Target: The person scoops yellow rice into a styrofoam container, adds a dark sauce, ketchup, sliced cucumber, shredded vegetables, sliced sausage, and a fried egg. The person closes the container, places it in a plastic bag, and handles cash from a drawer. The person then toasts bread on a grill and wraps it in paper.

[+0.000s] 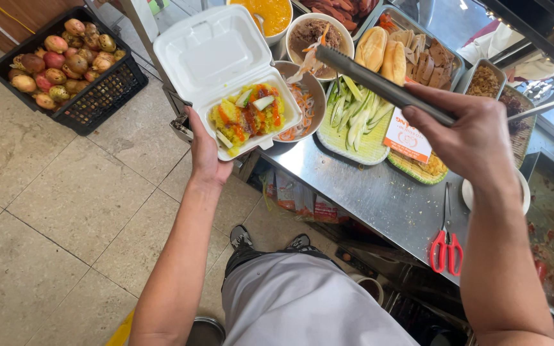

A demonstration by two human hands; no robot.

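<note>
Over the steel counter (367, 192) of a food stall, your two bare hands work at a take-away meal. Your left hand (205, 150) cups a white foam clamshell box (226, 77) from beneath, fingers curled under its base, lid hinged open and tilted away from you. Inside lies yellow rice (246, 116) topped with red sauce and a few cucumber slices. Your right hand (469, 138) is wrapped closed around the handle end of long dark metal tongs (379, 83). Their long axis runs from your right hand up and to the left, so the tips (318, 54) sit above a brown bowl of shredded pickled carrot and radish (299, 106), just to the right of the box. The tips look pressed nearly together on a small pinch of pale and orange shreds, though how much they carry is hard to tell. The box lies to the left of the tips and a little nearer you, with only the bowl's rim between them. Around the bowl are a green plate of sliced cucumber (354, 122), bread rolls (383, 54) in a tray, and a bowl of brown filling (318, 32). Red-handled scissors (445, 247) lie on the counter near your right forearm. On the tiled floor to the left stands a black crate of fruit (65, 61).
</note>
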